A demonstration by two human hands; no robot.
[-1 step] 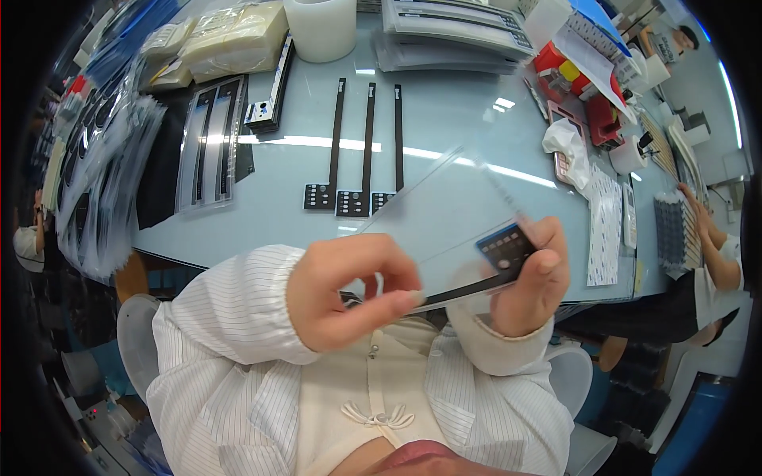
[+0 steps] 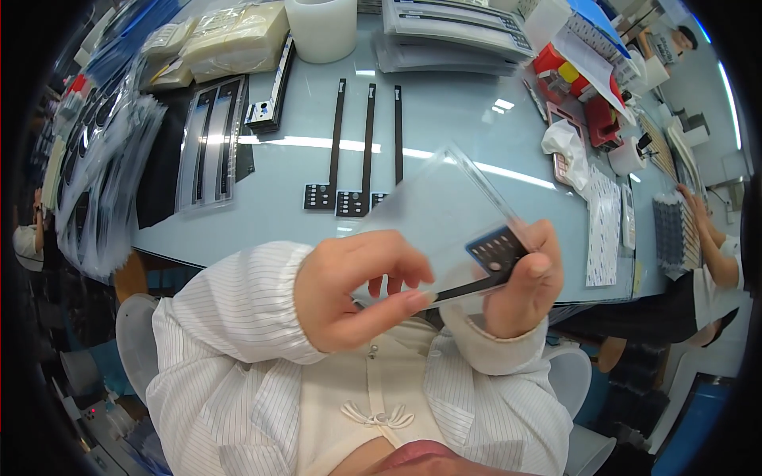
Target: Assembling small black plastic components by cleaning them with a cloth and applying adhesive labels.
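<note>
My right hand (image 2: 524, 289) grips a clear plastic sheet (image 2: 429, 198) by its right corner, thumb on top. A black L-shaped panel strip (image 2: 498, 252) with small windows lies along the sheet's near edge, its wide end beside my right thumb. My left hand (image 2: 361, 287) is at the sheet's near left edge, its thumb and curled fingers closed around the edge by the strip's narrow end. The sheet is tilted above the table's front edge. Beyond it lie three similar black strips (image 2: 367, 151); the sheet partly covers the right one.
On the left are a clear tray with black strips (image 2: 208, 147) and piled plastic sleeves (image 2: 107, 182). A film roll (image 2: 321, 30) and stacked trays (image 2: 452, 36) stand at the back. Tissue (image 2: 565, 143) and a white patterned sheet (image 2: 603, 230) lie right; another person's arm (image 2: 714, 246) is farther right.
The plastic sheet has turned slightly and shifted a little, with its black strip. My right hand has moved slightly left, and my left hand slightly right.
</note>
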